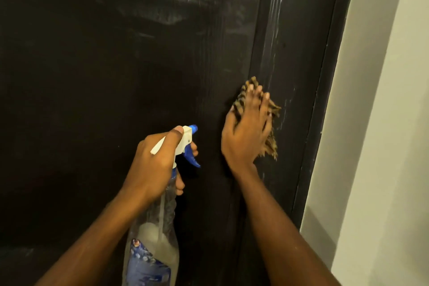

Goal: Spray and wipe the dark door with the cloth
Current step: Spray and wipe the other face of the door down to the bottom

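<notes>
The dark glossy door point(116, 65) fills most of the view. My right hand point(246, 130) lies flat with fingers spread, pressing a tan and black striped cloth point(271, 144) against the door's right edge, beside the dark frame point(299, 53). My left hand point(155, 165) grips the neck of a clear spray bottle point(153, 234) with a white and blue trigger head point(189, 144). The nozzle points at the door, just left of the cloth. One finger rests on the blue trigger. Wet streaks shine near the top of the door.
A white wall point(383, 123) runs along the right side of the frame. Pale scuff marks show on the frame next to the cloth. The bottle holds some cloudy liquid and carries a blue label.
</notes>
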